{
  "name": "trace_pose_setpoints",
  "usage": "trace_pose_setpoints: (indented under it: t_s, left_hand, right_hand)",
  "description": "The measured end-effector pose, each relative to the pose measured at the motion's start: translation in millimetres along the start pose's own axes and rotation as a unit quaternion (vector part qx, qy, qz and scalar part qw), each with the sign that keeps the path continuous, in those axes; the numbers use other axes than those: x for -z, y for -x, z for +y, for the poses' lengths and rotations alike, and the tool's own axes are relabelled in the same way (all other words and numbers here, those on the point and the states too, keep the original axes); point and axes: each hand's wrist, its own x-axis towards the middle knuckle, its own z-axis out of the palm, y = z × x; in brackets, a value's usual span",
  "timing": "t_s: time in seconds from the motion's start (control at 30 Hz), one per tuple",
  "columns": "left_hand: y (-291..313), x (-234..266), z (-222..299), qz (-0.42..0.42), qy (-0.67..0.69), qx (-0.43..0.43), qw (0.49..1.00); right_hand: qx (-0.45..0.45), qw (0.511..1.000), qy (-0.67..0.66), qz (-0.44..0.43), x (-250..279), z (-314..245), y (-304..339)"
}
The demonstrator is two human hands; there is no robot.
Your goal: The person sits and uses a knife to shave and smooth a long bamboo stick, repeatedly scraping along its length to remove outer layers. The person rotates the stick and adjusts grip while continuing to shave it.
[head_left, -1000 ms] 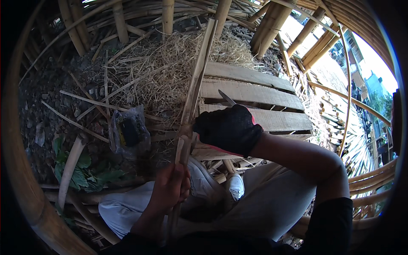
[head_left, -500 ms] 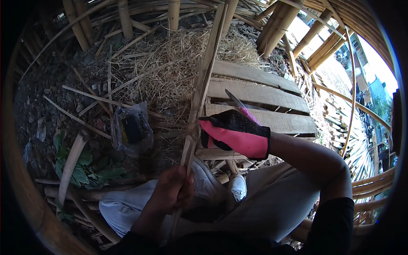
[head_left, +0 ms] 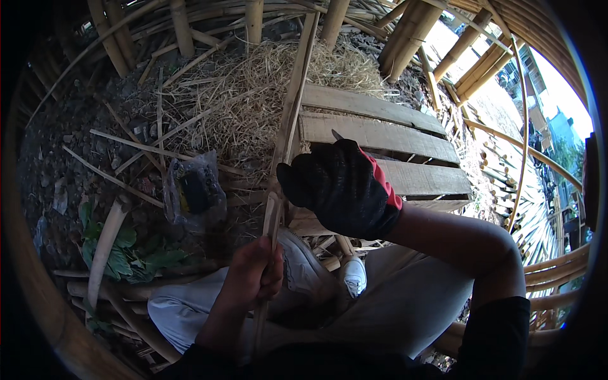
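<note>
My bare left hand is closed around the lower part of a long split bamboo strip, which runs up and away from my lap. Higher up, beside the strip, my right hand wears a black and pink glove. Its fingers are curled, knuckles up, against or very near the strip; what they hold is hidden. Just past the glove shows the tip of a knife over the wooden slats, the rest of it covered by the hand. A shorter split end lies along the strip above my left fist.
A slatted wooden platform stands ahead to the right. Straw covers the ground beyond. Left of the strip lie a clear plastic bag with a dark thing inside, green leaves and thin bamboo sticks. Bamboo poles stand around.
My right hand has rolled over, from its pink side showing to its black knuckles showing, and moved slightly up and left. The strip shifted a little left; my left hand keeps its grip.
</note>
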Motion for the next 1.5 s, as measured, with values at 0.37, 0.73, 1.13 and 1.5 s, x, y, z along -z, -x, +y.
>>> trace_pose_setpoints:
  t_s: [0.37,0.73,1.13,1.5]
  left_hand:
    - [4,-5,-3,-0.017,0.017,0.016,1.0]
    - [6,-9,-2,-0.004,-0.009,0.007,1.0]
    - [3,-10,-12,-0.06,-0.057,0.063,0.995]
    - [1,1,-32,-0.208,0.089,0.148,0.963]
  right_hand:
    - [-0.035,0.998,-0.014,-0.054,-8,4,18]
    - [-0.07,0.994,-0.037,-0.076,-4,2,16]
    - [0.057,0.939,-0.215,-0.262,24,29,17]
    - [0.067,0.92,-0.265,-0.281,42,30,36]
